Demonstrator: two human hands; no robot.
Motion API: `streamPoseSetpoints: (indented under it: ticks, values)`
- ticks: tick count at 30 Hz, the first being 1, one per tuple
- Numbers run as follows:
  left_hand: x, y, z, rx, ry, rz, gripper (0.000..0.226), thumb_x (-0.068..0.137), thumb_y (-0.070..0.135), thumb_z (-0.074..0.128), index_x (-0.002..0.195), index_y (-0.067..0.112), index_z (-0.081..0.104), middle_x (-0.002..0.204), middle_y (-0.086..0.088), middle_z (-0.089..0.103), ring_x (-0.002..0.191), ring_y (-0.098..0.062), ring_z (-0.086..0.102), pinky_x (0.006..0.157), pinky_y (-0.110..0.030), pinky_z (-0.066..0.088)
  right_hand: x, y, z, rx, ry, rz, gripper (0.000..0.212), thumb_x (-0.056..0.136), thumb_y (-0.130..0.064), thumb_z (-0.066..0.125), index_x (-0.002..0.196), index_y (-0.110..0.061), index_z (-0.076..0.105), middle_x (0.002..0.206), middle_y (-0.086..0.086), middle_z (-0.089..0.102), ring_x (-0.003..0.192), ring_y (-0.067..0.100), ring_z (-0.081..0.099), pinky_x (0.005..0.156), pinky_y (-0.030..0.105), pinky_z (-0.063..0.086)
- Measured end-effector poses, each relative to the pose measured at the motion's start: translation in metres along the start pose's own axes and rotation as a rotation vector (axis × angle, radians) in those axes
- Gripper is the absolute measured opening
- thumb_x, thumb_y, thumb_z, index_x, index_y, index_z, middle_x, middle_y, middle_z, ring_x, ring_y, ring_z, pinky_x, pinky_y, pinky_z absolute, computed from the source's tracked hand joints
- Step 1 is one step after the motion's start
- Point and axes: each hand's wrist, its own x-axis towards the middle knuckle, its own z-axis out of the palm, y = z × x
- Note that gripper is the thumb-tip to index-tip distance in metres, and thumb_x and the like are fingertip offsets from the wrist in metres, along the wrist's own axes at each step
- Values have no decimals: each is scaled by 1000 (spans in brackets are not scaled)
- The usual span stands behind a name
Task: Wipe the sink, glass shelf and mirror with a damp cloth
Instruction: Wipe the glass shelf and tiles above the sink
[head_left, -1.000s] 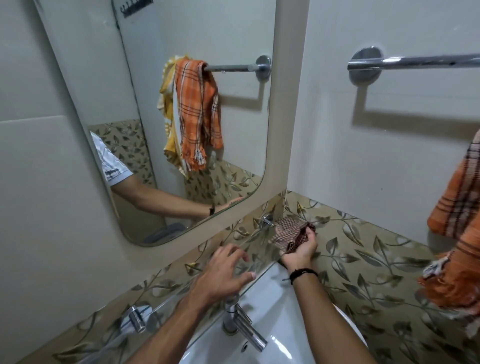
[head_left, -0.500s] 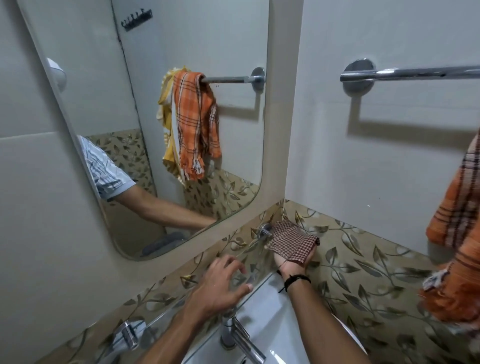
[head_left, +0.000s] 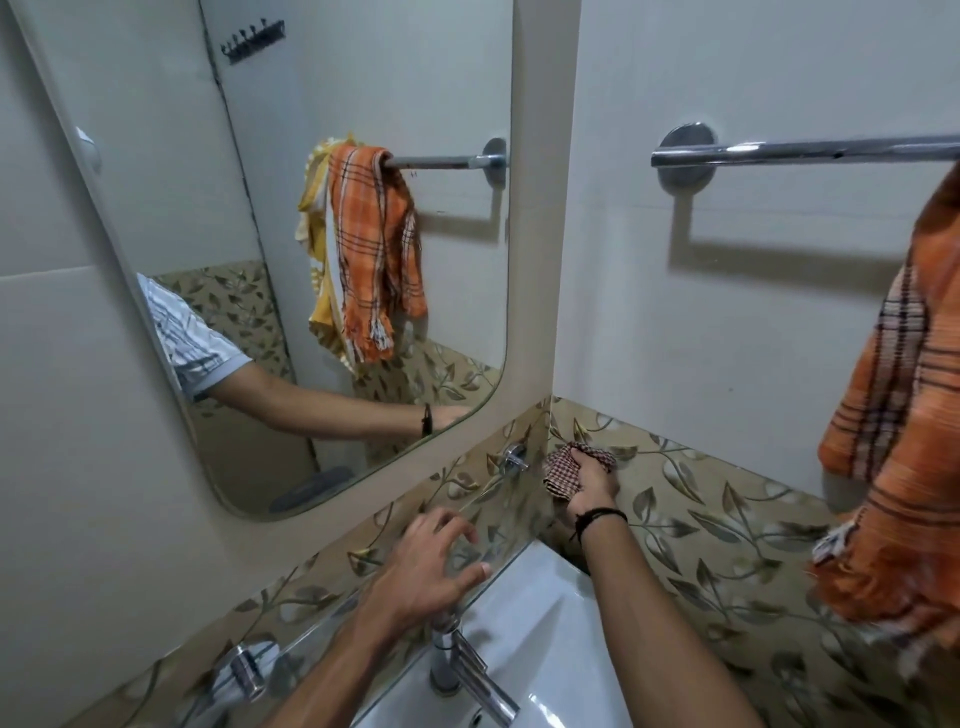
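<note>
Now right hand (head_left: 589, 488) clutches a bunched red-brown checked cloth (head_left: 561, 472), left hand (head_left: 421, 566) spread on glass shelf (head_left: 496, 527).

The mirror (head_left: 389, 78) hangs above the shelf (head_left: 511, 519), the sink (head_left: 540, 613) with its tap (head_left: 467, 670) lies below, and a towel (head_left: 904, 493) hangs at the right.

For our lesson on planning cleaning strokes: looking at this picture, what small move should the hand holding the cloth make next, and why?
Probably sweep the checked cloth along the glass shelf toward the left hand. The right hand grips it bunched in the wall corner, at the shelf's far end, so the shelf runs only that way.
</note>
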Motion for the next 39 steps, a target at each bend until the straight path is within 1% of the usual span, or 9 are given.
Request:
streamPoseSetpoints:
  ticks: [5, 9, 16, 19, 22, 25, 28, 31, 39]
  values:
    - [1, -1, 1, 6, 12, 4, 56, 76, 76, 42, 113, 35, 54, 125, 15, 43, 116, -7, 39, 96, -34, 40, -89, 1, 3, -37, 38, -106, 38, 87, -5, 75, 121, 3, 59, 110, 17, 70, 95, 32, 71, 84, 44, 60]
    - [1, 0, 1, 5, 8, -5, 60, 75, 76, 39, 115, 33, 55, 127, 13, 44, 117, -8, 39, 97, -35, 40, -124, 26, -6, -100, -10, -87, 20, 91, -6, 71, 107, -1, 60, 92, 11, 69, 84, 29, 68, 73, 36, 59]
    - [0, 0, 0, 10, 16, 10, 59, 76, 77, 39, 113, 33, 55, 123, 14, 45, 114, -8, 41, 96, -32, 39, -103, -13, 9, -38, 23, -88, 44, 87, 13, 63, 130, 10, 52, 123, 23, 64, 104, 38, 67, 79, 40, 57]
    - [1, 0, -1, 6, 16, 11, 58, 76, 76, 40, 113, 34, 55, 123, 14, 45, 115, -7, 40, 94, -31, 38, -104, -7, 11, -83, 61, -136, 48, 89, 5, 64, 135, 5, 50, 126, 20, 64, 104, 34, 66, 83, 38, 58]
    - [1, -3, 1, -1, 16, 13, 54, 78, 75, 42, 112, 35, 53, 122, 16, 44, 115, -6, 40, 94, -32, 39, -116, 18, 7, -323, 130, -247, 63, 93, -13, 65, 148, -4, 34, 142, 18, 53, 122, 36, 58, 102, 42, 49]
    - [0, -4, 2, -7, 12, 16, 51, 79, 74, 43, 111, 36, 53, 124, 16, 43, 115, -6, 40, 94, -32, 40, -126, 29, 5, -777, 179, -471, 75, 101, -23, 53, 159, -7, 7, 162, 17, 21, 141, 40, 37, 110, 46, 37]
    - [1, -3, 0, 2, 16, 18, 51, 79, 74, 44, 111, 36, 54, 124, 16, 44, 115, -6, 40, 94, -32, 39, -116, 17, 5, -1127, 174, -613, 71, 102, -26, 42, 159, -4, 5, 168, 14, -3, 153, 34, 10, 122, 42, 17]
    - [1, -3, 0, -8, 16, 13, 54, 77, 75, 42, 111, 35, 54, 123, 16, 44, 115, -6, 40, 95, -33, 39, -105, 3, 1, -1334, 131, -691, 71, 101, -30, 40, 158, 0, 10, 168, 14, 2, 155, 26, -3, 125, 41, -2]
    - [2, -3, 1, 1, 11, 13, 56, 76, 76, 40, 111, 34, 54, 121, 14, 44, 114, -7, 40, 96, -34, 40, -105, 8, -14, -1471, -12, -822, 78, 101, -44, 39, 158, 1, 11, 167, 15, 8, 155, 24, -1, 126, 37, -2]
